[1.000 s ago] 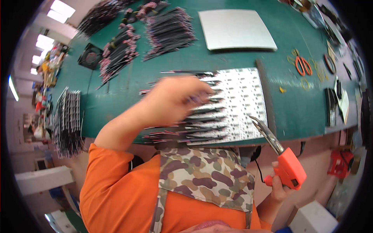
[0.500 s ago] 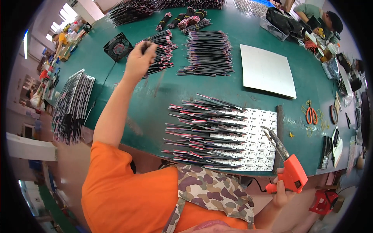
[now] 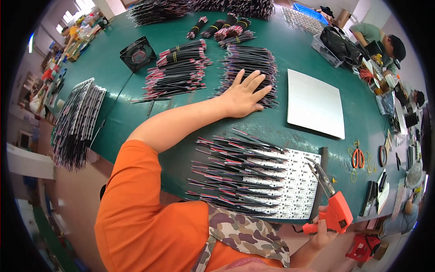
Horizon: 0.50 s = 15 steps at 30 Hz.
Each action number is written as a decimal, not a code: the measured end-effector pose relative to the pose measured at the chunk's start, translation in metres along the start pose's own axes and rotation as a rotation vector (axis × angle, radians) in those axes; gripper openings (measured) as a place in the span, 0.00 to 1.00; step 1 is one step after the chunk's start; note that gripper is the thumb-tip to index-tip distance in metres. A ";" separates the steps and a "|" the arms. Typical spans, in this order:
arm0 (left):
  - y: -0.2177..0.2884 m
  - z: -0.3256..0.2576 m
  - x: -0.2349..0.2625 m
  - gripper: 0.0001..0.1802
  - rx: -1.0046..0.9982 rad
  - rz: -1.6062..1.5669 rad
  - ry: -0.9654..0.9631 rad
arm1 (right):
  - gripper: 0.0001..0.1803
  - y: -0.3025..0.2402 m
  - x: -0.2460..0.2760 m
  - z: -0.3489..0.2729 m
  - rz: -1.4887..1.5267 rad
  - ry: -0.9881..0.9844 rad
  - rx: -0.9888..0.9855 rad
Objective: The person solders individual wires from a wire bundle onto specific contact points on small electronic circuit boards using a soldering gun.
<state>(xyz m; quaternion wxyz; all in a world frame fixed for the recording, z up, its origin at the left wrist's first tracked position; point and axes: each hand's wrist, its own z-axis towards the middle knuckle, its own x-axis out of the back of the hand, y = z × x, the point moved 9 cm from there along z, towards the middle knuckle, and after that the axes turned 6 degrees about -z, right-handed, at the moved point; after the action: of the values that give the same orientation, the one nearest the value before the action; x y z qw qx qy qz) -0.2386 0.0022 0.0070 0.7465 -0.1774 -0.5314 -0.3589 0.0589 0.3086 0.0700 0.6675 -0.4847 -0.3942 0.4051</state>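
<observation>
My left hand (image 3: 244, 96) lies with fingers spread over the near part of a pile of short black wires (image 3: 250, 58). My right hand (image 3: 321, 236) grips a red soldering gun (image 3: 340, 212) by its handle. The gun's metal tip points up and left, over the right part of a white circuit board panel (image 3: 299, 186). Rows of black wires with red and white ends (image 3: 231, 174) cover the panel's left part and stick out past its left edge. A dark bar (image 3: 320, 181) runs along the panel's right side.
Left of my left hand lies another wire pile (image 3: 176, 75), beside a black fan (image 3: 137, 54). A white board (image 3: 315, 104), orange scissors (image 3: 358, 158) and a tape roll (image 3: 383, 156) are to the right. Wired panels (image 3: 79, 120) stand at left. A co-worker (image 3: 374, 36) sits far right.
My left hand has moved right, from the wire pile near the fan to the other pile, and its fingers have spread. My right hand still holds the soldering gun over the panel.
</observation>
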 end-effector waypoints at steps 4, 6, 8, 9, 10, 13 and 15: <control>-0.007 0.002 0.018 0.39 -0.095 -0.065 0.019 | 0.27 0.013 0.003 0.005 -0.014 0.018 -0.014; -0.012 -0.011 0.049 0.39 -0.128 -0.049 0.078 | 0.27 0.012 0.004 0.008 -0.022 0.021 -0.015; -0.042 -0.030 0.087 0.38 -0.021 -0.087 0.064 | 0.25 0.012 0.006 0.008 -0.007 0.028 -0.018; -0.066 -0.042 0.099 0.38 0.056 -0.113 -0.015 | 0.25 0.013 0.007 0.008 -0.003 0.028 -0.023; -0.088 -0.060 0.116 0.38 0.142 -0.127 -0.092 | 0.25 0.017 0.008 0.008 0.010 0.027 -0.044; -0.127 -0.111 0.143 0.38 0.293 -0.085 -0.173 | 0.26 0.024 0.006 0.008 0.019 0.018 -0.069; -0.134 -0.142 0.133 0.40 0.247 0.059 -0.322 | 0.27 0.027 0.002 0.008 0.032 0.002 -0.066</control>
<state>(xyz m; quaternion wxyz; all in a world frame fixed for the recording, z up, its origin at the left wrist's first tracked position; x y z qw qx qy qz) -0.2175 -0.2272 0.0612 0.6783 -0.1548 -0.6784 -0.2360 0.0484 0.3184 0.0462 0.6448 -0.5133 -0.3989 0.4021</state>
